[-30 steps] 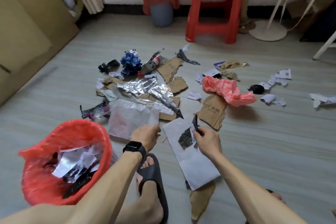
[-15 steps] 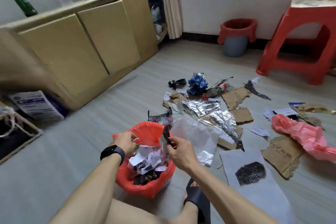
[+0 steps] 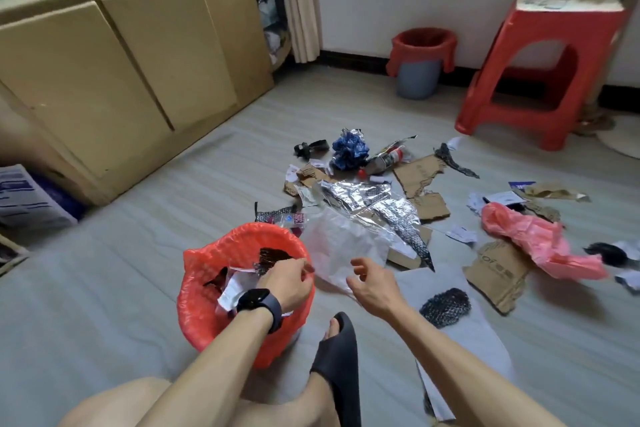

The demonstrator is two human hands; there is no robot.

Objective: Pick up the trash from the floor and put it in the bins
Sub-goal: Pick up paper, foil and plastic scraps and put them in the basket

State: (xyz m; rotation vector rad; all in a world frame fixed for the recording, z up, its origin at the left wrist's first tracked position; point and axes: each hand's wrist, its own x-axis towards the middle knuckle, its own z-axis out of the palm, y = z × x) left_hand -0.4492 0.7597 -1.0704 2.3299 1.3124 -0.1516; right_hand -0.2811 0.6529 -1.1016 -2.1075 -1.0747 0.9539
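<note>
Head view: the left hand (image 3: 287, 279) hangs over the mouth of the red-lined bin (image 3: 207, 253), fingers curled together; whether they pinch a scrap I cannot tell. Paper scraps (image 3: 232, 288) lie in the bin just beside this hand. The right hand (image 3: 372, 284) hovers near it, fingers loosely spread and holding nothing, above a white plastic bag (image 3: 339, 243). Silver foil (image 3: 367, 198) and cardboard (image 3: 495, 270) lie on the floor beyond both hands.
</note>
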